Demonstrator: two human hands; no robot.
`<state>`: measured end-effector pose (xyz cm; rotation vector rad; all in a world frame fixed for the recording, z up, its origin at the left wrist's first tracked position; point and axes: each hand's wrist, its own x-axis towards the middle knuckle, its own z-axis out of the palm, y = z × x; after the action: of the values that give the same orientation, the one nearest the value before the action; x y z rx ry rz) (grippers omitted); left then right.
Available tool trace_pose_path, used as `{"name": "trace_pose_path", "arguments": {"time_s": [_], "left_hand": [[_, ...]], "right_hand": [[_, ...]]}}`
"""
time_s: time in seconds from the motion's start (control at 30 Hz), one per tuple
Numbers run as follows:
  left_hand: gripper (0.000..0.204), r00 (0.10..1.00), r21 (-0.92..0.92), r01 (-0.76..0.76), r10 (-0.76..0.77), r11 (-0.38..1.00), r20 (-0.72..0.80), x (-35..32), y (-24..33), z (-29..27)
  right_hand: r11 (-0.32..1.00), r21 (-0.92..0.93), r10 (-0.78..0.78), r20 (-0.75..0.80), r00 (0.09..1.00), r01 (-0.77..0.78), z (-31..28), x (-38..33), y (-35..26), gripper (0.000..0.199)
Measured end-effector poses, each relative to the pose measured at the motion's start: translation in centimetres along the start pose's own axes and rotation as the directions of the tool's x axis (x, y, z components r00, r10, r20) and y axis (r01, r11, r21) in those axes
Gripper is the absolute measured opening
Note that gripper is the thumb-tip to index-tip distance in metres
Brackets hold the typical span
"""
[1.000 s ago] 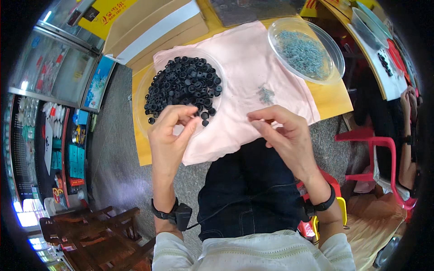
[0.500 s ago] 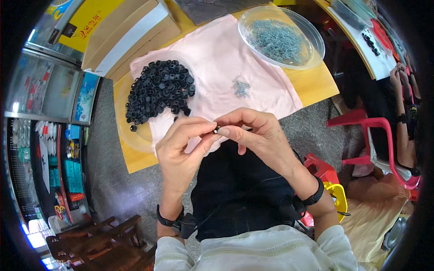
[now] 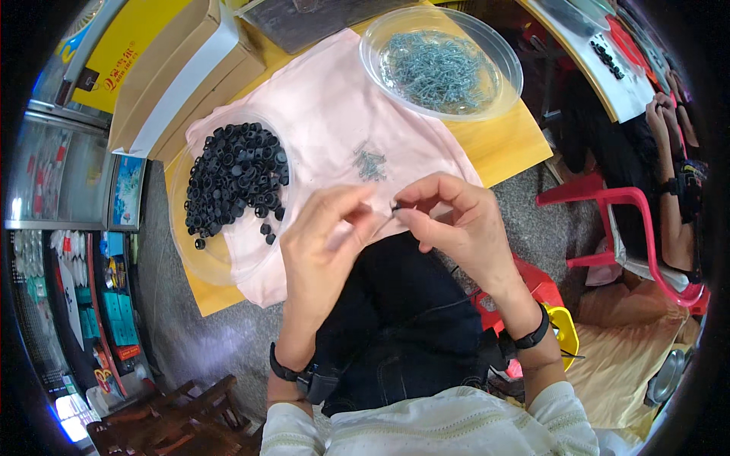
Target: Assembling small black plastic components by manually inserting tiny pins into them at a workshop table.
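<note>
My right hand (image 3: 464,224) pinches a small black plastic cap (image 3: 396,207) between thumb and forefinger, above the near edge of the pink cloth (image 3: 323,114). Just left of it, my left hand (image 3: 323,243) has its thumb and fingers curled toward each other. Its fingertips are blurred, and whatever they may hold cannot be made out. To the left, many black caps (image 3: 236,175) lie heaped in a shallow clear tray (image 3: 182,243). Beyond my hands, a few thin silver pins or screws (image 3: 369,163) lie loose on the cloth.
A clear round tub (image 3: 513,76) of similar silver pieces stands at the far right of the yellow tabletop (image 3: 525,148). An open cardboard box (image 3: 186,83) is at the back left. On the right are a pink stool (image 3: 646,220) and another person's arm (image 3: 673,182).
My hands have drawn apart, the black cap staying in my right hand. The view has shifted, so the tray and tub appear farther left.
</note>
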<state>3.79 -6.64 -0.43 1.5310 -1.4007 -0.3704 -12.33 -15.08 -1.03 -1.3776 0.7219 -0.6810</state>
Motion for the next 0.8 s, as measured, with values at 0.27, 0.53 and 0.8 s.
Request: {"name": "trace_pose_path", "arguments": {"time_s": [0.27,0.53,0.8], "left_hand": [[0.011,1.0,0.428,0.019,-0.012,0.904,-0.02,5.1,-2.2,1.0],[0.007,0.996,0.337,0.066,-0.08,0.939,0.027,5.7,-2.1,1.3],[0.01,0.987,0.169,0.143,-0.127,0.975,-0.101,3.4,0.5,0.6]], "right_hand": [[0.566,-0.761,-0.435,0.05,0.899,0.317,-0.2,1.7,0.4,0.014],[0.448,-0.822,-0.427,0.149,0.892,0.352,-0.4,2.1,0.3,0.011],[0.993,-0.118,-0.011,-0.042,0.999,0.006,-1.9,1.5,-0.2,0.022]]}}
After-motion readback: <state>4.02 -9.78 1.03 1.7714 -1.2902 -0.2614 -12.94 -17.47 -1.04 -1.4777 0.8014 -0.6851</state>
